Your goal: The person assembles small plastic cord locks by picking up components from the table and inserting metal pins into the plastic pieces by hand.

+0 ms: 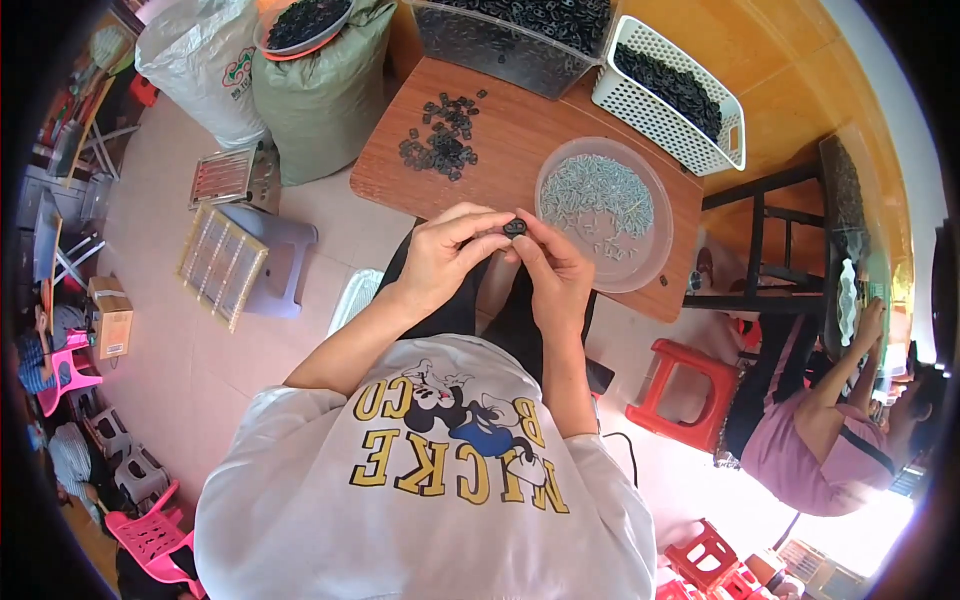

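Observation:
Between the fingertips of both hands is a small black plastic part [515,228], held just over the near edge of a brown wooden table [500,140]. My left hand [450,250] pinches it from the left, and my right hand [553,262] grips its other side. Right beside my right hand stands a round clear tub [655,262] with many small silvery screws or pins [600,200]. A loose heap of similar black parts [442,140] lies farther back on the left of the table. Fingers hide much of the held part.
At the table's back are a clear bin [500,50] and a white basket [665,100] of black parts. Sacks [320,110] stand at the left, near a grey stool [285,260] with a framed rack. A red stool [685,395] and another person [830,430] are at the right.

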Motion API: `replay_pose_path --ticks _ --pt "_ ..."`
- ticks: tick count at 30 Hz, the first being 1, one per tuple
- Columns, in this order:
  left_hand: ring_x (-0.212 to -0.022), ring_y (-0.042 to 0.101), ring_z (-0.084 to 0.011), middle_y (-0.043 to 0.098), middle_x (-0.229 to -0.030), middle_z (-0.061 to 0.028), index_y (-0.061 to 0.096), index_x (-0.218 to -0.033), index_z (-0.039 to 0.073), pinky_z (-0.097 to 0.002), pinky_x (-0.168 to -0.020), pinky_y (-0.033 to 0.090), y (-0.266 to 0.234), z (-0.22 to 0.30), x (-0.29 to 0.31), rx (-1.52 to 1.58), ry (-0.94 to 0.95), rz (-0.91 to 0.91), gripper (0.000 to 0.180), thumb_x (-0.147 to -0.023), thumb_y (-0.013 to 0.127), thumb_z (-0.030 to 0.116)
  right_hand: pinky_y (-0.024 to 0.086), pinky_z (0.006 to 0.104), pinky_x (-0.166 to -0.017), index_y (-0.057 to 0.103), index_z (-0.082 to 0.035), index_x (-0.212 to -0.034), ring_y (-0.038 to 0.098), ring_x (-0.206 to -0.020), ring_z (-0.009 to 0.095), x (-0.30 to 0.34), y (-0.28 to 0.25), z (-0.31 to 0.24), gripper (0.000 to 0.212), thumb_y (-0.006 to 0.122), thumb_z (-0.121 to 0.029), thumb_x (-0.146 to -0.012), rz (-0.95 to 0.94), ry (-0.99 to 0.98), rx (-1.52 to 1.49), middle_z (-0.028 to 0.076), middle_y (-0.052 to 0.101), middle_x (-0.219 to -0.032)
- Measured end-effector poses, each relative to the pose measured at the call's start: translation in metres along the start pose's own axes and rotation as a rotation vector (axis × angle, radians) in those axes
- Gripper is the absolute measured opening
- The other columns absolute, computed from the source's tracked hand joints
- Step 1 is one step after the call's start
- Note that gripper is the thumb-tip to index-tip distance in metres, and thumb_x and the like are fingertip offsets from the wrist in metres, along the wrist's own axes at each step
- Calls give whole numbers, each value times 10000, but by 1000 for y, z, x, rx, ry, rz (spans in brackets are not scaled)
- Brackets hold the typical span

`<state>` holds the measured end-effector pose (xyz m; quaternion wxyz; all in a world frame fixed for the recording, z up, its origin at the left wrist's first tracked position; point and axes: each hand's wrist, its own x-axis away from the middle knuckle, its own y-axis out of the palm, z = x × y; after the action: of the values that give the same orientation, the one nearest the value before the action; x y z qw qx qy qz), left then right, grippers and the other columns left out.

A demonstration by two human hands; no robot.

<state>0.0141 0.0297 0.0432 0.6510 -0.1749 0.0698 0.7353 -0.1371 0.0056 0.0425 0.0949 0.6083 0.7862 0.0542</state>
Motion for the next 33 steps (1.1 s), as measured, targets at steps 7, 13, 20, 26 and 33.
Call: replay_pose_path --ticks 7,13,20,26,33 --pt "-810 630 -203 636 -942 -131 638 -1018 -19 -271 -691 500 -2 -3 2 -132 178 27 222 -797 647 -4 446 184 -652 625 22 -1112 606 -732 98 6 6 3 261 601 18 -852 27 -31 4 45 606 -868" --pt "-793 632 -181 632 -941 -126 636 -1032 -20 -257 -673 507 1 -6 3 -120 210 57 243 -789 646 -34 447 184 -648 630 29 -1095 605 -737 103 4 12 2 245 599 23 -851 57 -62 23 46 604 -863" --pt "-824 613 -103 618 -938 -57 664 -1012 -8 -214 -713 494 -7 -14 9 348 -274 94 184 -834 619 -23 467 206 -658 645 6 -1072 616 -735 98 4 7 1 244 627 5 -829 -4 16 236 52 605 -831" --pt "-806 590 -82 623 -917 -33 667 -1015 -3 -212 -681 469 -37 -51 27 18 -291 249 182 -839 633 25 492 254 -664 670 -31 -989 633 -741 112 -23 -14 -35 199 657 -50 -791 -107 -23 615 69 664 -847" --pt "-1090 490 -334 557 -1154 -162 633 -1062 26 -419 -938 374 -53 -65 -22 -737 130 217 279 -805 647 132 483 243 -735 594 15 -1118 624 -809 135 -163 -103 -125 304 643 -90 -837 269 -453 662 101 666 -915"
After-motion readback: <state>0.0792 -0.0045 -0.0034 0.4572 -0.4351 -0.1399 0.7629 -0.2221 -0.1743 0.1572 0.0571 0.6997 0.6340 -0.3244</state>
